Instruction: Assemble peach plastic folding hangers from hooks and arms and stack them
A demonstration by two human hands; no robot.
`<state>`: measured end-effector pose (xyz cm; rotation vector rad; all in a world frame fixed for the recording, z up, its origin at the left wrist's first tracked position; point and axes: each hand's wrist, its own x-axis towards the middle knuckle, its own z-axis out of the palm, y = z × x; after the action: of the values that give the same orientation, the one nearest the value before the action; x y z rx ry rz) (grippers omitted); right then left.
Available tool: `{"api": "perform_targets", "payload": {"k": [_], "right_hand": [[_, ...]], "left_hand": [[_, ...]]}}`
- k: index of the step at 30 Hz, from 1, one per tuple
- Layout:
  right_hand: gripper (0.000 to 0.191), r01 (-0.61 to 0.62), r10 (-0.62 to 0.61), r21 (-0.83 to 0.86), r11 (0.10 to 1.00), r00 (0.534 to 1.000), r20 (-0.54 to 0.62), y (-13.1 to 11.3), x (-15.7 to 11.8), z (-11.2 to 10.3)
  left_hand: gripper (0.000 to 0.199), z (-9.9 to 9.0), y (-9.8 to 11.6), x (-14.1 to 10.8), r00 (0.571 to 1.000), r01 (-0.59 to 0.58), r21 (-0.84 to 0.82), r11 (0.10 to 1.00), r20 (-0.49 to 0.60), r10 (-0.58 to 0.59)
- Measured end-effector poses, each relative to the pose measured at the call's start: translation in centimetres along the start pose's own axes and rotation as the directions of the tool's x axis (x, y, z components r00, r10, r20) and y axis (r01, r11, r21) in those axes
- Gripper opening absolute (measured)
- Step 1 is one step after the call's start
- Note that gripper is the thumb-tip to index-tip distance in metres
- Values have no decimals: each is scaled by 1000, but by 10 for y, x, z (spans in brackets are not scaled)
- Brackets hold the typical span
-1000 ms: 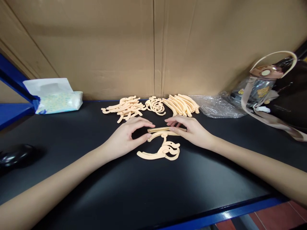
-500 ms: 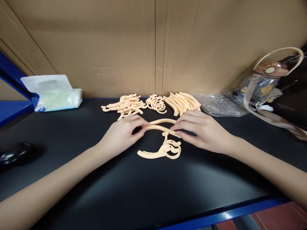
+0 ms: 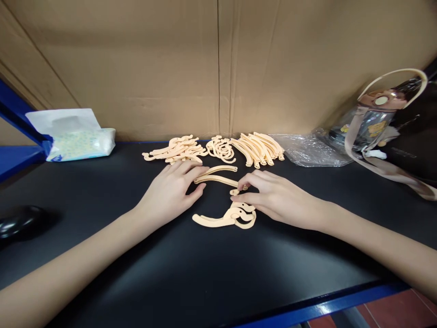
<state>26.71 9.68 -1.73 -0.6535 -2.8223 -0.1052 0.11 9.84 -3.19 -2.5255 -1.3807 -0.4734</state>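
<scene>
Two curved peach hanger arms (image 3: 216, 180) lie on the black table, joined or meeting at their left end and spread at the right. My left hand (image 3: 172, 187) is at that left end, index finger on the upper arm and thumb held apart. Just below, a hanger hook (image 3: 234, 192) pokes up from more peach hanger parts (image 3: 218, 221), which lie overlapped. The thumb and index finger of my right hand (image 3: 278, 196) close around the hook's upper end. The right fingers partly cover the hook and the lower arm's tip.
Along the cardboard wall lie piles of hanger parts (image 3: 179, 148), hooks (image 3: 221, 149) and straight-ish arms (image 3: 257, 148). A clear plastic bag (image 3: 310, 149) and a strapped bottle (image 3: 377, 114) stand right. At left are a tissue pack (image 3: 82, 143) and a black mouse (image 3: 22, 221).
My right hand has let go of the hanger arms and moved down to the hook. The arms have shifted left, and my left thumb and index finger have spread apart.
</scene>
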Motion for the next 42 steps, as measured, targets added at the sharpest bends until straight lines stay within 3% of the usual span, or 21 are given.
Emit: {"api": "perform_targets", "payload": {"k": [7,15,20,25,29,32,35,39,42], "right_hand": [[18,-25,15,122,992,997,80,1,-3,-12],[10,-71,64,168,983,997,50,0,-3,-16],[9,-200,166,259,945,975,148,9,-6,-26],[19,-300,233,315,901,944,232,22,-11,-40],[21,-365,233,397,842,910,344,28,-16,-46],[27,-375,240,467,801,915,323,25,-16,-44],[30,-379,279,479,792,922,268,20,-13,-38],[32,-378,328,473,796,926,188,14,-10,-30],[29,-404,379,489,773,913,154,9,-8,-23]], "left_hand": [[28,1,-1,0,995,-43,-148,988,80,56],[18,-5,5,-1,993,-44,-152,987,98,59],[20,-7,7,-1,993,-39,-147,988,101,54],[20,-8,7,-2,994,-61,-150,987,78,73],[28,-14,15,-4,986,-160,-255,954,7,167],[35,-19,31,-7,963,-238,-383,893,28,268],[42,-21,46,-12,948,-239,-460,855,83,309],[37,-19,57,-16,948,-244,-470,849,67,310],[30,-19,58,-16,925,-308,-443,842,66,373]]}}
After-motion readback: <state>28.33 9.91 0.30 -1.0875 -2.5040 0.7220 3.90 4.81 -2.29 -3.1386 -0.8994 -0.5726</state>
